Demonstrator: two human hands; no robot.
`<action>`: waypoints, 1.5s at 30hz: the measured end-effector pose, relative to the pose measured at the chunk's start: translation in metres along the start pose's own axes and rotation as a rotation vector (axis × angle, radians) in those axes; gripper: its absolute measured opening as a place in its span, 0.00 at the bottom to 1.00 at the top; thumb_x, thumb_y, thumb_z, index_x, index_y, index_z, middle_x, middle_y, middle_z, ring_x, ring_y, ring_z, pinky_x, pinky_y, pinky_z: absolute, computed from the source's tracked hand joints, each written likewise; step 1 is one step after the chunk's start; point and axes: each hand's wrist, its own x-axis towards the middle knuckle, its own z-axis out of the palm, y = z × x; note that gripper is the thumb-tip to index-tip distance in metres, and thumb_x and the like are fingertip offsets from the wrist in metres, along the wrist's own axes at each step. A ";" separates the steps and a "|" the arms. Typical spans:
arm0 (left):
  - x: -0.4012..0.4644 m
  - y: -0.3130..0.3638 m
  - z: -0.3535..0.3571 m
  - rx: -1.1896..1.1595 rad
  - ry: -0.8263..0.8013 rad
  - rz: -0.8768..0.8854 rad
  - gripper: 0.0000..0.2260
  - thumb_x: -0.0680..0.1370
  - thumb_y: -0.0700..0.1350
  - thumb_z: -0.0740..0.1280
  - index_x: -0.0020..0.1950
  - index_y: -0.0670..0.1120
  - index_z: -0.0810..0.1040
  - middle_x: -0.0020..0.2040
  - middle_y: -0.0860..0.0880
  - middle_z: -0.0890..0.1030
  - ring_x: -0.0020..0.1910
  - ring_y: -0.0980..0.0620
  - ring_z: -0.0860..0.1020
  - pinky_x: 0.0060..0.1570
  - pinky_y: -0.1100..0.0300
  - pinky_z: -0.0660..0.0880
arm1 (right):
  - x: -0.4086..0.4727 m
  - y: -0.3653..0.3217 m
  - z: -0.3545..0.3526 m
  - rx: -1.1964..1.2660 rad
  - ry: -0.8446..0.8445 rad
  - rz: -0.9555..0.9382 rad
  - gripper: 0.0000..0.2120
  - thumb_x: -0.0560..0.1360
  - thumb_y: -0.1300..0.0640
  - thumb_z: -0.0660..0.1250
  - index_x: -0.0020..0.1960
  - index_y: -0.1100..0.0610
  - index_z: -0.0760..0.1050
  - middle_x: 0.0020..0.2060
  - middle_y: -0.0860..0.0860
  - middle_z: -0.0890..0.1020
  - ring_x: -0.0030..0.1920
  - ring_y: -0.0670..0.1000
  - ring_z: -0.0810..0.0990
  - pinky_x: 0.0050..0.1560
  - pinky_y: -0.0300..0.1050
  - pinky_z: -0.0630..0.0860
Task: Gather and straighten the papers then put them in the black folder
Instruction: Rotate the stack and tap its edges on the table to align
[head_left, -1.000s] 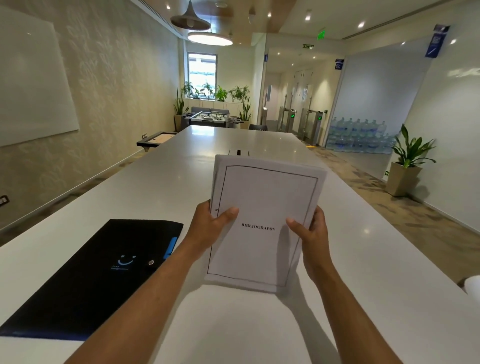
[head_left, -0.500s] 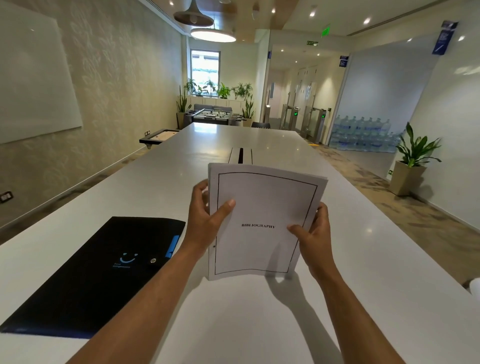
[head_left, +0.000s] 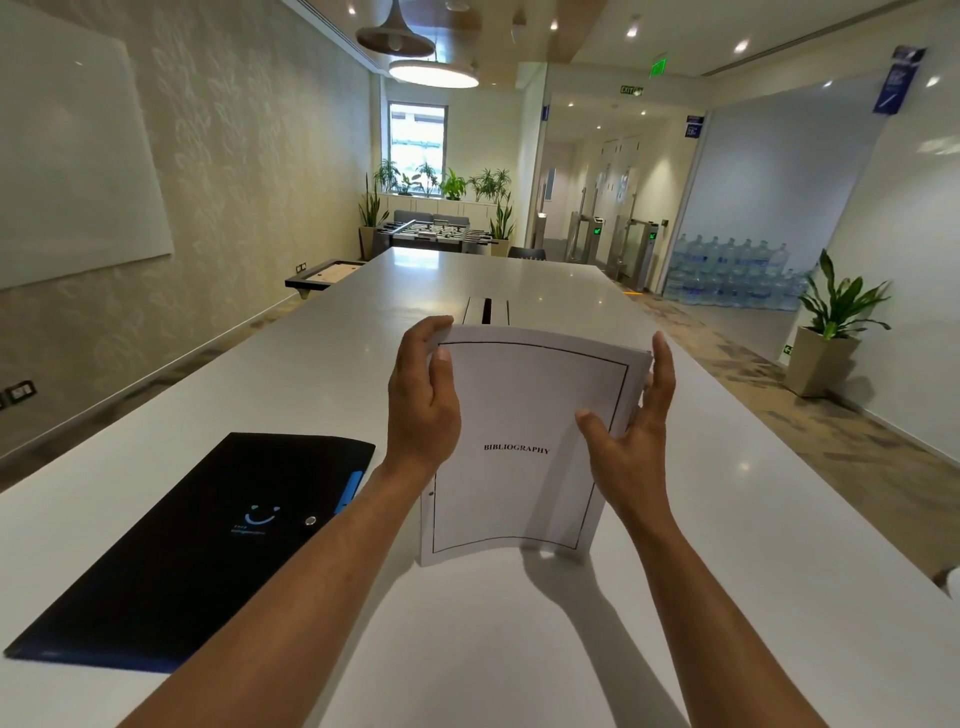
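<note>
A stack of white papers, its top sheet reading BIBLIOGRAPHY inside a black border, stands upright with its lower edge resting on the white table. My left hand grips the stack's left edge near the top corner, thumb on the front. My right hand clasps the right edge, thumb on the front and fingers behind. The black folder, shut, with a blue smile logo and a snap button, lies flat on the table to the left of my left forearm.
A cable slot is set into the table just beyond the papers. The table's right edge drops to a carpeted floor with a potted plant. A white object shows at the far right edge.
The papers were lowered from a tilted hold until they stand upright on the table. Both hands slid up along the side edges toward the top corners.
</note>
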 end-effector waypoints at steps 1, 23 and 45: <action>0.001 0.000 0.000 -0.001 0.013 -0.002 0.13 0.81 0.37 0.56 0.64 0.41 0.71 0.59 0.49 0.75 0.58 0.51 0.75 0.61 0.63 0.71 | 0.002 -0.001 0.000 -0.032 0.004 -0.022 0.45 0.71 0.68 0.69 0.75 0.40 0.48 0.73 0.37 0.56 0.74 0.45 0.60 0.71 0.58 0.66; -0.015 -0.012 0.006 -0.071 0.002 -0.118 0.19 0.82 0.43 0.50 0.73 0.52 0.56 0.35 0.48 0.72 0.26 0.54 0.70 0.28 0.63 0.71 | 0.011 0.000 0.000 0.101 -0.060 0.125 0.33 0.81 0.65 0.54 0.78 0.46 0.43 0.69 0.39 0.62 0.61 0.34 0.70 0.60 0.33 0.71; -0.030 -0.037 0.003 -0.025 -0.088 -0.192 0.10 0.83 0.43 0.54 0.45 0.57 0.65 0.35 0.51 0.69 0.32 0.59 0.68 0.35 0.67 0.69 | -0.020 0.023 0.011 0.004 0.101 0.146 0.11 0.83 0.58 0.52 0.42 0.51 0.62 0.34 0.46 0.68 0.31 0.37 0.68 0.34 0.30 0.68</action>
